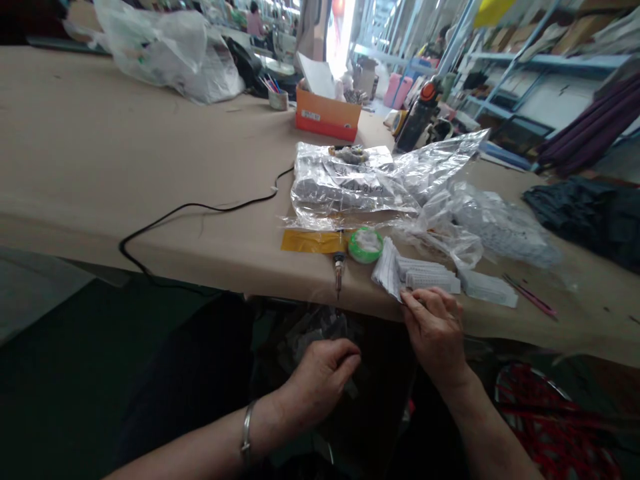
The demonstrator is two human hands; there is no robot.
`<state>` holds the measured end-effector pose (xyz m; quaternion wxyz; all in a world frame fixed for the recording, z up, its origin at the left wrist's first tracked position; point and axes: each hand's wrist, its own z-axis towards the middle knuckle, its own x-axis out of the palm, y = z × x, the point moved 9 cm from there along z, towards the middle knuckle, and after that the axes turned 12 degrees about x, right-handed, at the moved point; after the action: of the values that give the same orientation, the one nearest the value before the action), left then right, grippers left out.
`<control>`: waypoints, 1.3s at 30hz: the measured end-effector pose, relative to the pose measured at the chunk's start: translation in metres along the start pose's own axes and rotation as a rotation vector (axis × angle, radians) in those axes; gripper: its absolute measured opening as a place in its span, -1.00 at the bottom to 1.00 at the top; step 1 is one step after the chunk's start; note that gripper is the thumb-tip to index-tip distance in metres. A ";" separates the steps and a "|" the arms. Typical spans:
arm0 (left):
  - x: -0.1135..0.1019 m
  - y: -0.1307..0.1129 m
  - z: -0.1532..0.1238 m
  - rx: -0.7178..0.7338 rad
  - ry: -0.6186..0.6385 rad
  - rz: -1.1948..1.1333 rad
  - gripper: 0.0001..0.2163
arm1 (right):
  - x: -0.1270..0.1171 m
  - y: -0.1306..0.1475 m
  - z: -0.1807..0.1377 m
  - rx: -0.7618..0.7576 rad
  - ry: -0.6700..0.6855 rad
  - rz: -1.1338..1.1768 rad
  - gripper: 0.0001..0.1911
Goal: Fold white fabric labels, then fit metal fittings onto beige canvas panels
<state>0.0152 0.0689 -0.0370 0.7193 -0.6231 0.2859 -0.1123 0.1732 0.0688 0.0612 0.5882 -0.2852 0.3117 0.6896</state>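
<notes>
The right hand (435,327) lies at the near edge of the surface (150,167), thumb and forefinger pinched on the lower corner of a fanned bundle of white tags (389,268). More tags lie in flat stacks (430,275) just past its knuckles, and a further stack (487,288) sits to the right.

The left hand (325,373) is lower, below the surface edge and over the lap. Its fingers are curled inward against something pale and blurred, perhaps clear plastic; I cannot tell whether it actually grips it. A bracelet (245,433) circles that wrist. The two hands are apart.

Just left of the tags sit a green tape roll (366,245), a yellow strip (313,241) and a thin tool (339,270) whose tip hangs over the edge. Crumpled clear bags (350,180) lie behind them, holding more white pieces. A black cable (200,208) runs leftward and drops off the edge. Farther back stand an orange box (327,115) and a dark bottle (417,120). Pink sticks (530,297) lie to the right of the stacks.
</notes>
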 end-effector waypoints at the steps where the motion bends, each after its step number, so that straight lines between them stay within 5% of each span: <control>1: 0.004 -0.003 0.003 -0.029 0.007 -0.042 -0.82 | -0.004 0.000 0.001 0.002 -0.022 0.029 -0.83; 6: 0.033 -0.021 0.020 -0.265 -0.025 -0.643 -0.79 | -0.037 0.011 -0.003 -0.021 -0.075 0.165 -0.88; 9: 0.053 -0.037 0.031 -0.345 -0.051 -1.104 -0.70 | -0.053 0.033 -0.016 -0.081 -0.002 0.261 -0.92; 11: 0.057 -0.041 0.037 -0.350 -0.104 -1.217 -0.73 | -0.056 0.045 -0.026 -0.117 0.075 0.339 -0.91; 15: 0.054 -0.033 0.039 -0.405 -0.218 -1.106 -0.86 | -0.046 0.035 -0.029 -0.101 0.162 0.383 -0.78; 20: 0.053 -0.021 0.031 -0.492 -0.161 -0.872 -0.85 | -0.012 -0.026 -0.013 0.130 0.106 -0.026 -0.48; 24: 0.054 -0.011 0.028 -0.499 -0.138 -0.817 -0.86 | 0.005 -0.041 -0.014 0.125 0.127 -0.152 -0.61; 31: 0.061 -0.011 0.029 -0.570 -0.103 -0.817 -0.85 | -0.016 -0.056 -0.017 0.127 -0.048 0.093 -0.85; 35: 0.065 -0.018 0.031 -0.595 -0.100 -0.901 -0.85 | -0.029 -0.042 -0.024 0.112 -0.080 0.286 -0.83; 39: 0.069 -0.029 0.037 -0.485 -0.101 -1.079 -0.92 | -0.031 0.008 -0.039 -0.105 0.108 0.460 -0.79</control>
<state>0.0968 0.0584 -0.0256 0.4102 -0.8316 -0.0883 -0.3639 0.1710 0.0181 0.0601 0.3823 -0.2734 0.3631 0.8045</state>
